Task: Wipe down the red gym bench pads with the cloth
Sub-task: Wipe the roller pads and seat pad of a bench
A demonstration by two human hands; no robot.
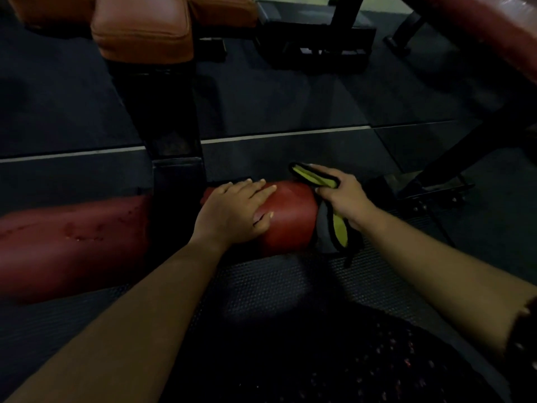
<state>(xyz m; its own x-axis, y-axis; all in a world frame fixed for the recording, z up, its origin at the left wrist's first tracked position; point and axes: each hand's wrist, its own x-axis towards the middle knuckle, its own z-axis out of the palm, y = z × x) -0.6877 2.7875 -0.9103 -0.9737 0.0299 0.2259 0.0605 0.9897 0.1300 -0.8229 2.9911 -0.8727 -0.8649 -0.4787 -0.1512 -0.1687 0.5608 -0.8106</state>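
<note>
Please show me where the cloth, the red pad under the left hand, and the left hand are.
cloth (339,232): head view, on its hanging yellow strip.
red pad (290,219): head view, on its bare surface near the cloth.
left hand (235,210): head view, on the back of the hand.

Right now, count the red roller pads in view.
2. The left roller pad sits left of the black post; the right roller pad sits right of it, under the left hand. Others may be hidden.

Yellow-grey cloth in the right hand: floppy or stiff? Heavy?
Probably floppy: the cloth folds through the right hand and droops beside the end of the red pad. Likely light: one bunched grip carries it all. Its loose ends may trail when moved.
</note>
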